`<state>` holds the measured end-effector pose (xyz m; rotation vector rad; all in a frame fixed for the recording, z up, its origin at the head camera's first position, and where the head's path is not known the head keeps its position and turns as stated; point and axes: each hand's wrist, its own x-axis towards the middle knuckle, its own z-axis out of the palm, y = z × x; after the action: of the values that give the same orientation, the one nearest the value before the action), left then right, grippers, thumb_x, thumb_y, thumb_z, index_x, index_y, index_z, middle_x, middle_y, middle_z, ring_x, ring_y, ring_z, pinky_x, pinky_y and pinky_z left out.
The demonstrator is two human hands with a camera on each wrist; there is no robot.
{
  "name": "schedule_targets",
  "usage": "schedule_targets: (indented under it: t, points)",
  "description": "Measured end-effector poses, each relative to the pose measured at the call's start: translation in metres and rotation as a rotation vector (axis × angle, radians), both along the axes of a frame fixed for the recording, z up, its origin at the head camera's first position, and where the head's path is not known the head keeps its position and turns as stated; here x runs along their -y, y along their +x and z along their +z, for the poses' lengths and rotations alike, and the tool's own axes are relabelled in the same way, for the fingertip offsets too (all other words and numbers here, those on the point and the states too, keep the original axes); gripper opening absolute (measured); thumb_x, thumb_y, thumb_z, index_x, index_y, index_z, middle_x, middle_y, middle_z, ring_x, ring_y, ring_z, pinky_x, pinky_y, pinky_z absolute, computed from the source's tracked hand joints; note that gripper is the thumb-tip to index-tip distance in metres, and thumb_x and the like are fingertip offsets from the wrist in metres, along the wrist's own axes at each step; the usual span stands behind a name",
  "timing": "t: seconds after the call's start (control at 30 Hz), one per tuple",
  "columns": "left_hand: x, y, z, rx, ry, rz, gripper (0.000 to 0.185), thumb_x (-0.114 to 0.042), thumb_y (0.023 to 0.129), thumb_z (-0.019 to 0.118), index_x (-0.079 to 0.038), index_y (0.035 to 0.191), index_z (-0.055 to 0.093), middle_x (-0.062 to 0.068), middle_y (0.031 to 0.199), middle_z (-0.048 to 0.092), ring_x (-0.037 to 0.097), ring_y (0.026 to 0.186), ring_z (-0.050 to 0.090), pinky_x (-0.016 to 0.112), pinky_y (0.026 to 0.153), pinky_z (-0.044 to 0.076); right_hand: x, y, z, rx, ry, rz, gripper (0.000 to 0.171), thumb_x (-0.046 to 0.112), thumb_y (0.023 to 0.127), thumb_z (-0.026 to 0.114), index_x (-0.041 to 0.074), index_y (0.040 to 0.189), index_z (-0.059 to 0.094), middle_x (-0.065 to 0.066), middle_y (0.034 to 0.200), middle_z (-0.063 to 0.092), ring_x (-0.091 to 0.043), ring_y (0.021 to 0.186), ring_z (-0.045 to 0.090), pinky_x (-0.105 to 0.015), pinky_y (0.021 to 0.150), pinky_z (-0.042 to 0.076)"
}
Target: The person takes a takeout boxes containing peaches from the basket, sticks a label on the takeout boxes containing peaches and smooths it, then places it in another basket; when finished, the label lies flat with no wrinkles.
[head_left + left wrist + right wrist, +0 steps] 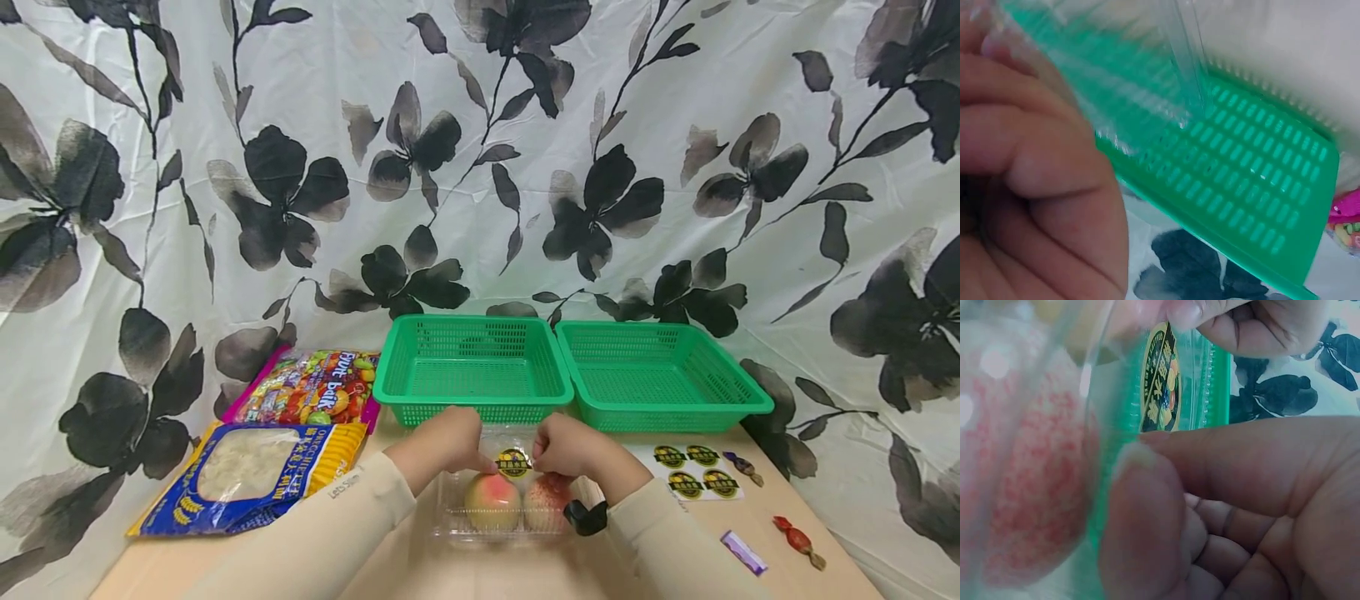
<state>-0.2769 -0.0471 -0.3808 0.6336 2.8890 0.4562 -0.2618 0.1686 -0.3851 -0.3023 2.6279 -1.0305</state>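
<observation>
Floral backdrop (480, 208), curled fingers (1141, 531) pinching label (1161, 384)

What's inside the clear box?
Two peaches, side by side. The right hand hides part of the right one's top; the box floor beneath them can't be seen.

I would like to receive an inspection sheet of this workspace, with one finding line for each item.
Surface: light table, partly covered by goods.
Job's things: clear box holding two peach-like fruits; round sticker at its lid, attachment unclear; sticker sheet lies rightward.
Clutter: pasta bag, fruit candy bag, left green basket, right green basket, dark wrapped candy, red wrapped candy, purple packet.
Hands: left hand and right hand seem to pinch the round sticker's edges.
Cables: nothing seen.
Surroundings: flowered cloth behind.
</observation>
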Motion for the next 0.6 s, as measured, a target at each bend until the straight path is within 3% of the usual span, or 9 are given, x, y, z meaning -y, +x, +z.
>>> schedule_targets:
  t: [0.17, 0.27, 0.47, 0.6]
  points:
    - [0.006, 0.002, -0.004, -0.016, 0.069, 0.009, 0.054, -0.045, 0.079, 0.087, -0.017, 0.051, 0.05, -0.009, 0.045, 0.041, 0.009, 0.046, 0.038, 0.027, 0.044, 0.034, -0.008, 0.0, 0.0, 0.035, -0.095, -0.068, 0.012, 0.001, 0.088, 0.074, 0.002, 0.083, 0.063, -0.008, 0.068, 0.058, -0.017, 0.052, 0.056, -0.034, 0.051, 0.058]
    - [0.005, 0.003, -0.005, -0.047, 0.061, 0.023, 0.053, -0.05, 0.082, 0.082, -0.018, 0.053, 0.051, -0.009, 0.049, 0.036, 0.011, 0.049, 0.034, 0.03, 0.046, 0.032, -0.007, -0.001, -0.001, 0.0, -0.054, -0.068, 0.021, 0.01, 0.087, 0.08, 0.003, 0.078, 0.062, -0.005, 0.064, 0.057, -0.015, 0.049, 0.055, -0.031, 0.048, 0.055]
    - [0.006, 0.006, -0.004, -0.061, 0.051, 0.055, 0.047, -0.049, 0.085, 0.079, -0.017, 0.059, 0.057, -0.006, 0.054, 0.045, 0.013, 0.051, 0.041, 0.031, 0.047, 0.036, 0.007, -0.001, 0.002, -0.12, 0.177, -0.016, 0.042, 0.039, 0.079, 0.089, 0.01, 0.072, 0.059, -0.002, 0.063, 0.058, -0.014, 0.051, 0.052, -0.029, 0.047, 0.045]
    - [0.017, 0.011, -0.009, -0.11, 0.147, 0.061, 0.04, -0.043, 0.087, 0.079, -0.017, 0.065, 0.059, -0.007, 0.057, 0.05, 0.011, 0.053, 0.045, 0.028, 0.049, 0.039, -0.004, 0.003, 0.008, -0.078, 0.068, -0.064, 0.045, 0.039, 0.08, 0.088, 0.007, 0.075, 0.057, -0.003, 0.064, 0.054, -0.016, 0.05, 0.053, -0.031, 0.049, 0.049]
